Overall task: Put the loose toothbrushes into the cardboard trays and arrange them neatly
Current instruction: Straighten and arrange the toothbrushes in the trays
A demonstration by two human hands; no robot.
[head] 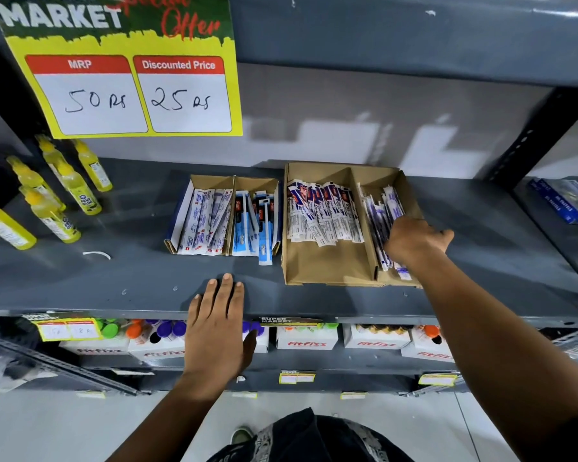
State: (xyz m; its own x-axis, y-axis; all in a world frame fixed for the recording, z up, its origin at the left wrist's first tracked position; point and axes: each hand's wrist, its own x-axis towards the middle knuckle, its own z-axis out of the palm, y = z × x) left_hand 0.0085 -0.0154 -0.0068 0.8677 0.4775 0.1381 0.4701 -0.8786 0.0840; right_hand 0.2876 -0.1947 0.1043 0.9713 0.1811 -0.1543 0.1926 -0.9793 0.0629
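Right hand (414, 240) grips toothbrushes (379, 225) in the tray (411, 195) near the shelf's right edge; a careless tug could spill them. Left hand (216, 325) lies flat, empty.

Two cardboard trays (327, 271) (201, 181) are sitting side by side on the shelf (114, 281), bottles (64, 195) standing left, toothbrushes (324, 211) seemingly lying inside.
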